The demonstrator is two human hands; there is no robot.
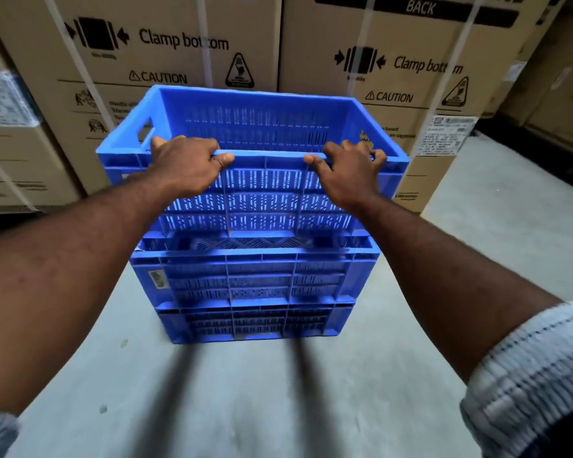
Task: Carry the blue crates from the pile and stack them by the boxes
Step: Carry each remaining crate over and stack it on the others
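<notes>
Already two lower crates (pixel 255 282) sit stacked on the floor (pixel 245 391), with the cardboard boxes (pixel 179 44) just behind at twelve o'clock. The top crate (pixel 255 127) is on them, its near edge seemingly not yet seated. The left hand (pixel 186 166) and right hand (pixel 344 173) both clamp its near rim, fingers curled over; the pile is out of view, so what remains cannot be told.

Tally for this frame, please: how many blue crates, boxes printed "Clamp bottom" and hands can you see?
Blue crates: 3, in one stack
Boxes printed "Clamp bottom": 2
Hands: 2, left hand and right hand, both gripping the near rim of the top crate
Total: 7
Other boxes at the edges are cut off or blurred, so they are not counted.
</notes>
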